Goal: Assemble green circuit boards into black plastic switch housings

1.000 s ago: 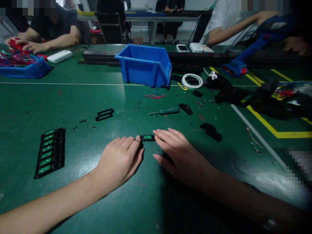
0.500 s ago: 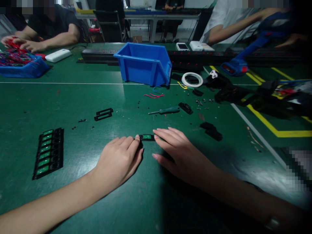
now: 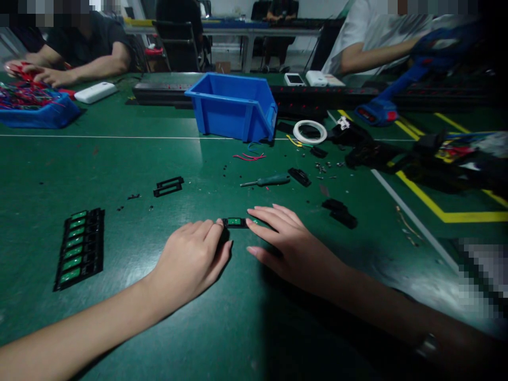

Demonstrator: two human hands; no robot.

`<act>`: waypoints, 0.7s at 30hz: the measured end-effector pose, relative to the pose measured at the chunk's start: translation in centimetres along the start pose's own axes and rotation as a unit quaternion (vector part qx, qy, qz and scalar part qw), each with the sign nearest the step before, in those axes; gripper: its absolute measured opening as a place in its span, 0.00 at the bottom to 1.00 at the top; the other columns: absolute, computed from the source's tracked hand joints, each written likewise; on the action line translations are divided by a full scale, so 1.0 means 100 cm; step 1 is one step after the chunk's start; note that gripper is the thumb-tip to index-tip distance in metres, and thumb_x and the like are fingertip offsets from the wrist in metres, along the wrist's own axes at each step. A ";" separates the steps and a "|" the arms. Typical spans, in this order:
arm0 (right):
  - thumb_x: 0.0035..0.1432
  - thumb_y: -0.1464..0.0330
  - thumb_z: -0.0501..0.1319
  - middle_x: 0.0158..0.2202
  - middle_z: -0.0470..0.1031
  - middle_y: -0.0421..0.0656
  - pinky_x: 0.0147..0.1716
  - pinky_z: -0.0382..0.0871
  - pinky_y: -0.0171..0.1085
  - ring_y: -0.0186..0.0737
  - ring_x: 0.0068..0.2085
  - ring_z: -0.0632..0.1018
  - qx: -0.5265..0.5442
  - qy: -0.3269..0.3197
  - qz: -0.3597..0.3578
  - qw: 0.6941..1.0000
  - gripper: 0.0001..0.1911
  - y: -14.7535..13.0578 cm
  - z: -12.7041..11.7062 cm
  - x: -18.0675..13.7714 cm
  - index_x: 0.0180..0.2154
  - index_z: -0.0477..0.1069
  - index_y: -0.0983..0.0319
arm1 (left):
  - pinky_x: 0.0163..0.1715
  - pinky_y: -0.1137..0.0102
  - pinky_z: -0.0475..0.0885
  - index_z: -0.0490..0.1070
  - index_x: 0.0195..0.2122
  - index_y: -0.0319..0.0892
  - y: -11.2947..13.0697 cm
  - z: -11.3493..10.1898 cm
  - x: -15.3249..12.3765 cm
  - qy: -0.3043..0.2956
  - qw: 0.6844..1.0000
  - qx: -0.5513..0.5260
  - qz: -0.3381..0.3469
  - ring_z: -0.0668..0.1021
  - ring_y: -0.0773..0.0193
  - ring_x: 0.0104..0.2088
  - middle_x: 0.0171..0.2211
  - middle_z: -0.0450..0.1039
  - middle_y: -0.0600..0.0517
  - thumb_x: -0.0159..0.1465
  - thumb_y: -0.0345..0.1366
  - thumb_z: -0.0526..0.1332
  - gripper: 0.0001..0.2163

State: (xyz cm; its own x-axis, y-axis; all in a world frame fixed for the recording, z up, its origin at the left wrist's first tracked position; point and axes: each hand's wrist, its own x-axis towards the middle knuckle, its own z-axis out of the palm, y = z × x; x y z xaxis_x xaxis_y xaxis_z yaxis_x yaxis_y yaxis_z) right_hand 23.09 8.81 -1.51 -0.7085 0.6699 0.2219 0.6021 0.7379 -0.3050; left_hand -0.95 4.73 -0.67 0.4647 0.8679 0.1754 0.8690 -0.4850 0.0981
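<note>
One left hand (image 3: 191, 253), curled, its grip hidden, and one right hand (image 3: 292, 244), loosely open, touch opposite ends of one small black green-centred rectangular piece (image 3: 234, 222) on the green tabletop (image 3: 190, 338), right of seven similar pieces (image 3: 78, 249).

Dim overall, soft glare on green tabletop (image 3: 130, 153), shadow lower right, pixelated patches

l hand (image 3: 190, 251) palm down w/ fingers (image 3: 204, 228) curled; r hand (image 3: 293, 241) flatter, fingers extended, thumb (image 3: 262, 255) apart; forearms (image 3: 99, 320) angled inward.
</note>
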 end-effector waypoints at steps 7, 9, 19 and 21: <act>0.68 0.63 0.59 0.65 0.67 0.53 0.67 0.57 0.60 0.53 0.67 0.66 -0.005 -0.014 0.007 1.000 0.22 -0.003 0.000 0.000 0.61 0.68 0.63 | 0.34 0.58 0.76 0.70 0.49 0.35 -0.002 -0.001 -0.002 0.013 1.000 0.002 0.016 0.78 0.54 0.34 0.35 0.76 0.45 0.72 0.39 0.53 0.13; 0.68 0.64 0.58 0.65 0.67 0.53 0.66 0.58 0.61 0.54 0.67 0.66 -0.012 -0.018 0.006 1.000 0.22 -0.004 -0.002 0.000 0.60 0.68 0.64 | 0.32 0.59 0.76 0.71 0.50 0.35 -0.001 0.000 -0.002 0.021 0.999 0.011 0.022 0.79 0.54 0.33 0.35 0.76 0.46 0.72 0.38 0.53 0.13; 0.71 0.65 0.55 0.64 0.69 0.52 0.65 0.59 0.61 0.53 0.66 0.67 -0.043 -0.017 -0.012 0.999 0.20 -0.007 0.000 0.002 0.60 0.68 0.67 | 0.23 0.61 0.74 0.71 0.53 0.31 0.003 0.007 -0.002 0.056 0.995 0.073 0.036 0.79 0.55 0.25 0.30 0.77 0.48 0.72 0.36 0.55 0.15; 0.71 0.65 0.55 0.64 0.69 0.52 0.65 0.59 0.60 0.53 0.65 0.68 -0.043 -0.014 -0.018 0.999 0.20 -0.007 0.001 0.003 0.59 0.68 0.67 | 0.24 0.61 0.74 0.70 0.53 0.31 0.002 0.005 -0.002 0.051 0.996 0.063 0.034 0.79 0.56 0.25 0.31 0.77 0.48 0.72 0.36 0.54 0.15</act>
State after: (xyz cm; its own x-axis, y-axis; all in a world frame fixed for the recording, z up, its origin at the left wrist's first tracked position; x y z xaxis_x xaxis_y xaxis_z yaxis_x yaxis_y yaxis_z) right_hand 22.46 8.47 -1.35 -0.7391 0.6418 0.2046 0.6054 0.7660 -0.2160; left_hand -0.80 4.50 -1.23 0.5093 0.8150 0.2764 0.8534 -0.5198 -0.0396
